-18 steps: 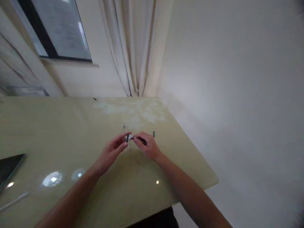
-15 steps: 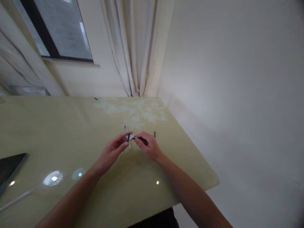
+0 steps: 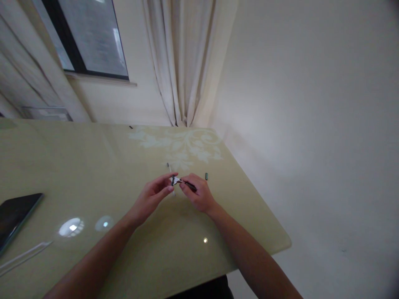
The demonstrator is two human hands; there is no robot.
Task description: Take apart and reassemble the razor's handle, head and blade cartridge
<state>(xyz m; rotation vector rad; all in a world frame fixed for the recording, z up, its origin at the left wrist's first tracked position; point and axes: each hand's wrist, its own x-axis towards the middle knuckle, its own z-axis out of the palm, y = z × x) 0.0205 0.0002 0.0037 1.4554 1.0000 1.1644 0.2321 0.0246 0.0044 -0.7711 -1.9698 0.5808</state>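
Pale walls meet in a corner beyond our table (image 3: 93, 166), whose glossy, greenish-cream top bears a white leaf-and-scroll pattern (image 3: 187, 145) at the far right. Behind it, to the left, is a dark-framed window (image 3: 96, 37), with a light curtain (image 3: 183, 62) hanging to its right and another at the far left.

Both of our bare hands meet over the right half of the table. Our left hand (image 3: 151, 196) pinches a small dark bar (image 3: 172, 180), upright from our view, between thumb and fingertips. Our right hand (image 3: 199, 194) is closed around a slim dark handle (image 3: 190, 186), its tip directed left toward the bar. Between bar and handle sits a small whitish, silvery piece (image 3: 176, 180); we cannot tell whether the three are joined.

Just beyond our fingers, a thin white stick (image 3: 170, 167) with a dark far end passes behind the left hand's fingertips. To the right of our right hand, near it, lies a small dark green-black block (image 3: 206, 176). A tiny dark piece (image 3: 131, 127) rests by the far edge. Well apart, at the left, are a flat black tablet-like slab (image 3: 20, 214) and, nearer us, a white strip (image 3: 25, 255). Ceiling lights reflect in the tabletop.
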